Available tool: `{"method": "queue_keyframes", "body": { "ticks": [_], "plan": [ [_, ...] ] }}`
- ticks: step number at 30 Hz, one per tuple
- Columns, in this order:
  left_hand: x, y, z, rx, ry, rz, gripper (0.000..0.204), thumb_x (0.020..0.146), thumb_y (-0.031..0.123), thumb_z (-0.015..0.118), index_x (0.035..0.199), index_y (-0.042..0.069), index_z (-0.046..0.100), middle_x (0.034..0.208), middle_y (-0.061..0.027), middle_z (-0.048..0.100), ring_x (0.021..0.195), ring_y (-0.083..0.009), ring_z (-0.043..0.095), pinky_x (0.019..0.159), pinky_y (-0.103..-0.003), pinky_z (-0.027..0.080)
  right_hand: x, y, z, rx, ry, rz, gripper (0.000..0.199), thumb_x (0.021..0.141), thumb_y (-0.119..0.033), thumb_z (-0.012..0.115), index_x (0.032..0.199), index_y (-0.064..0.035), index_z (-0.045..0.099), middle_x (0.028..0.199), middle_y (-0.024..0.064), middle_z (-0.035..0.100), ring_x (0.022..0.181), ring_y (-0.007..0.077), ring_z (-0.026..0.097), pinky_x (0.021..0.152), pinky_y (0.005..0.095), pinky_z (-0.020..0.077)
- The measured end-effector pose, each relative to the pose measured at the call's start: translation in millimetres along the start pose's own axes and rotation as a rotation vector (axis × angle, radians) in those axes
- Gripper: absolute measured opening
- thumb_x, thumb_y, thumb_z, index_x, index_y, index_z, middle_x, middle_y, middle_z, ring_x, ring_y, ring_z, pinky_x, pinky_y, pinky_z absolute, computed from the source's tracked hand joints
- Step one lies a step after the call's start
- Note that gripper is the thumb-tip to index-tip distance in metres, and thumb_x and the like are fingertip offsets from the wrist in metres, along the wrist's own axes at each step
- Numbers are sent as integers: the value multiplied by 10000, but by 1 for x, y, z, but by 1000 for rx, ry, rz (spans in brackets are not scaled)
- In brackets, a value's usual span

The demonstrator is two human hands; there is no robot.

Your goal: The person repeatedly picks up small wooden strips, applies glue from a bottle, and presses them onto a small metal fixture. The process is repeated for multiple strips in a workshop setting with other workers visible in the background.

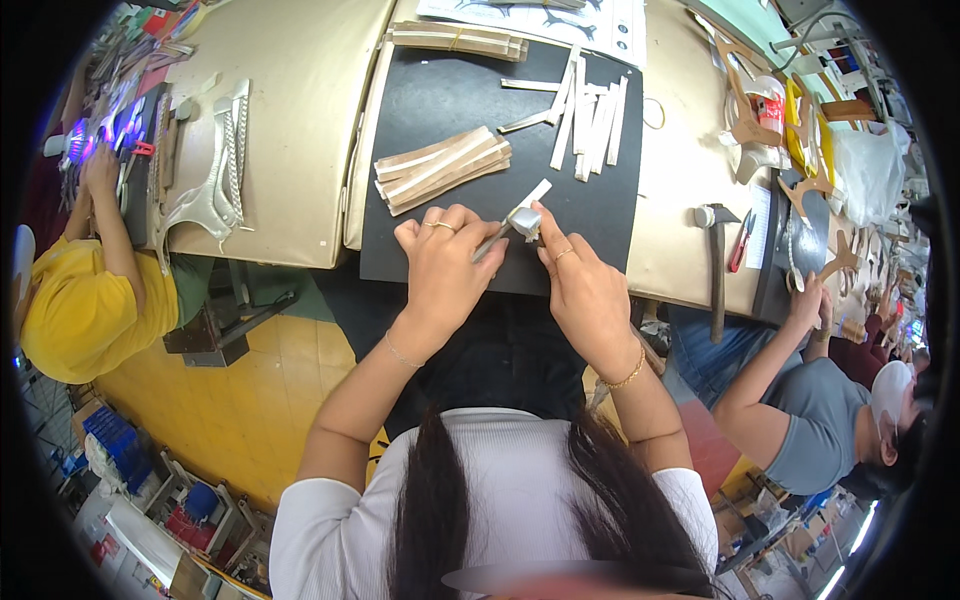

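In front of me, over the near edge of the black board (430, 250), my left hand (447, 262) pinches a narrow pale strip (537, 193). The strip slants up and to the right, past a silver hammer head (524, 221). My right hand (585, 300) is closed around the hammer, its index finger against the head. Most of the handle is hidden under my hand; a wooden end shows by my wrist. Left of the hammer lies a fanned stack of brown-and-white strips (443, 169). Loose pale strips (588, 118) lie farther back on the right.
A banded bundle of strips (458, 40) and a printed sheet (600, 22) lie at the back. Another hammer (717, 260) overhangs the table's edge at right, beside a red-and-black cutter (741, 240). Co-workers sit on both sides, in yellow (95, 305) and grey (815, 425).
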State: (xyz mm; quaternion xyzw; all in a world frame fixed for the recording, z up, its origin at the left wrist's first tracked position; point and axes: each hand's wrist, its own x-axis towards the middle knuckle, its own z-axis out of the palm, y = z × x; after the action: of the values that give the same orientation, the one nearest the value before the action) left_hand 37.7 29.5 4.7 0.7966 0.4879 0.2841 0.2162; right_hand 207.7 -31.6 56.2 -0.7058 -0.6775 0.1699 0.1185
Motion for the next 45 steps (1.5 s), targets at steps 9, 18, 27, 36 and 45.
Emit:
{"method": "queue_keyframes", "body": {
  "ticks": [9, 18, 27, 36, 45],
  "plan": [
    [1, 1, 0, -98, -86, -182, 81, 813, 170, 796, 849, 105, 764, 878, 10, 643, 901, -202, 555, 881, -381, 299, -2, 1, 5, 19, 32, -7, 501, 1023, -203, 599, 1518, -200, 519, 815, 98, 586, 627, 300, 657, 569, 413, 539],
    [1, 8, 5, 7, -39, -144, 67, 800, 145, 779, 789, 111, 723, 874, 7, 636, 888, -220, 556, 863, -399, 296, -6, -4, -3, 96, 117, -48, 521, 998, -165, 629, 1509, -165, 526, 813, 99, 584, 634, 291, 652, 548, 414, 523],
    [2, 8, 4, 14, -21, -126, 89, 787, 144, 789, 774, 110, 708, 857, 11, 629, 877, -216, 559, 853, -402, 295, 3, 1, -4, 125, 160, -82, 561, 976, -109, 643, 1519, -153, 513, 801, 102, 581, 620, 293, 634, 544, 415, 512],
    [-7, 8, -5, 13, -51, -186, 93, 824, 173, 795, 891, 118, 761, 880, 13, 647, 891, -213, 565, 876, -417, 288, -2, 0, 8, -9, 22, -53, 532, 1015, -194, 613, 1534, -192, 496, 797, 88, 574, 612, 280, 653, 539, 410, 526],
    [-8, 6, -5, -11, -17, -162, 54, 824, 169, 806, 841, 118, 797, 825, 20, 643, 840, -189, 562, 876, -404, 274, -2, -1, 6, -1, 22, -60, 523, 1015, -196, 614, 1527, -187, 507, 793, 80, 573, 601, 271, 647, 540, 404, 527]
  ]
}}
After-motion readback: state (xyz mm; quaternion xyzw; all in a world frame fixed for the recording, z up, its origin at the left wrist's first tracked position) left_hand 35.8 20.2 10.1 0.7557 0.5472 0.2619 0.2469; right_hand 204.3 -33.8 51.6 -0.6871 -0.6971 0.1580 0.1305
